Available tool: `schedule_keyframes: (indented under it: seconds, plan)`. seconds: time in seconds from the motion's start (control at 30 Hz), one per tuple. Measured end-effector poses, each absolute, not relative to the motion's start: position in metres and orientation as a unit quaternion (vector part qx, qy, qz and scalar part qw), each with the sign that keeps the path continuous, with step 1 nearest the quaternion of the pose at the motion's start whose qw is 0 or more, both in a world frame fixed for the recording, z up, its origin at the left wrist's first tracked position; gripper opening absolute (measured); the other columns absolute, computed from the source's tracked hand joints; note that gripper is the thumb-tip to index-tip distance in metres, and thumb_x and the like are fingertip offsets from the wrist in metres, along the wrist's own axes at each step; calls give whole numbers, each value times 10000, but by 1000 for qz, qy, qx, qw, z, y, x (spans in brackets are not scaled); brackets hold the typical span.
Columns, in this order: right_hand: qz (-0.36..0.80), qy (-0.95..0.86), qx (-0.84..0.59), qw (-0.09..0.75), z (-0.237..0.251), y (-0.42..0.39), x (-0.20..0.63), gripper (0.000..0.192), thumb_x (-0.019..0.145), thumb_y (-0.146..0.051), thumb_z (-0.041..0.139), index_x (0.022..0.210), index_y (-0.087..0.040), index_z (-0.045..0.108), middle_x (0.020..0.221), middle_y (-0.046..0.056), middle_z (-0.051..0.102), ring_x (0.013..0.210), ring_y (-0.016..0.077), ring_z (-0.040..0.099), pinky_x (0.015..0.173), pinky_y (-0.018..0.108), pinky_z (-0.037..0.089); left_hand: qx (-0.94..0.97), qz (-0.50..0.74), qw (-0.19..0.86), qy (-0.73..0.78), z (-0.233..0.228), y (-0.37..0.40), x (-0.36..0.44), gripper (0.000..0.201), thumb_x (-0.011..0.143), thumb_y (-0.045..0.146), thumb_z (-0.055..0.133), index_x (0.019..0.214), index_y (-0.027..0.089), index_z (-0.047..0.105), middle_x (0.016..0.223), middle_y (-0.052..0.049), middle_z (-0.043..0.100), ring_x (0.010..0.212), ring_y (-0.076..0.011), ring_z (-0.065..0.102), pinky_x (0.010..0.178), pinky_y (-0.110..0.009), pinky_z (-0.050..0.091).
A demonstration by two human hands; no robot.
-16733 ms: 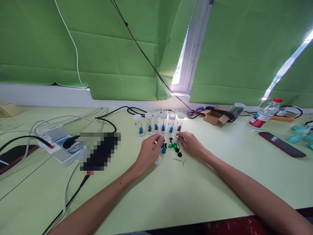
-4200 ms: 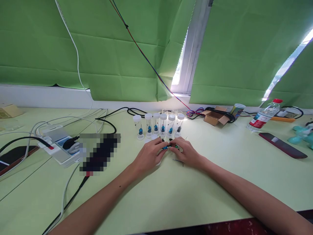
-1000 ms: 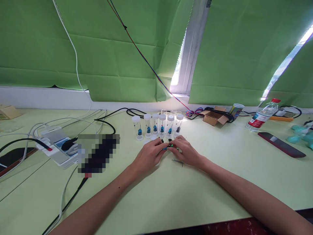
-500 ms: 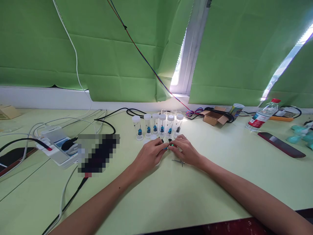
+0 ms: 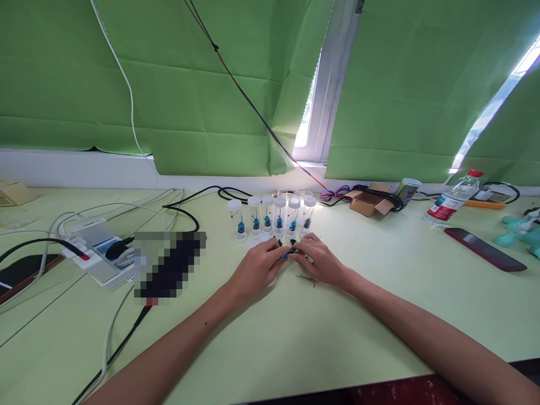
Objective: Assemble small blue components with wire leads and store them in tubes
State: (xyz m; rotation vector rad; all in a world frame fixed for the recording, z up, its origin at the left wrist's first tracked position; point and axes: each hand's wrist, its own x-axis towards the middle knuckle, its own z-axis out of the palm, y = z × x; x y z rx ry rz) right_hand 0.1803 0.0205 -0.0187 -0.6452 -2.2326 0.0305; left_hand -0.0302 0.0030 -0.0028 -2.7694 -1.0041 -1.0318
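Both forearms come in low across the pale green surface [image 5: 295, 337], wrists resting on it, which looks like a way to keep the hands steady for fiddly work. The left hand [image 5: 255, 269] and the right hand [image 5: 323, 263] meet in the middle, fingertips nearly touching. Between them sits a tiny blue part [image 5: 286, 255], and the left fingers are pinched on it; right next to it there's a little green part [image 5: 296, 250] that the right fingers seem to be pressed around, though it's too small to say exactly how they grip it. Both parts are held just above the surface, right in front of the tubes.

A small metal key [image 5: 307, 277] lies flat just below the right hand, close enough to grab. A white cap [image 5: 272, 278] peeks out under the left hand.

Just past the fingers stands a row of clear tubes [image 5: 272, 216] with white lids, upright and side by side, most with a blue bit inside, probably lined up like that so they're easy to keep count of.

Off to the left there's a power strip [image 5: 99, 250] with cables running everywhere. Farther right: a cardboard box [image 5: 369, 202], a water bottle [image 5: 453, 203] lying tilted, and a dark phone [image 5: 485, 249] flat on the surface. Green blinds [image 5: 169, 84] cover the window at the back.
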Motion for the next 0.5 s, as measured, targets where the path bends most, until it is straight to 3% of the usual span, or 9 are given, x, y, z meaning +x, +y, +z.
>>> schedule_keyframes:
  seconds: [0.27, 0.5]
  plan:
    - [-2, -881, -264, 393, -18, 21, 179, 335, 1002, -304, 420, 705, -188, 522, 594, -3, 522, 570, 135, 468, 755, 327, 406, -889, -321, 7, -325, -2, 1, -28, 211, 956, 216, 459, 1018, 194, 658, 809, -30, 566, 680, -128, 529, 616, -236, 406]
    - [16, -879, -265, 397, -16, 18, 180, 186, 971, -314, 497, 1079, -177, 560, 707, 20, 638, 638, 159, 551, 815, 361, 425, -882, -336, 22, -330, 1, 1, -29, 223, 959, 234, 462, 1075, 198, 649, 828, -34, 590, 685, -127, 555, 613, -227, 423]
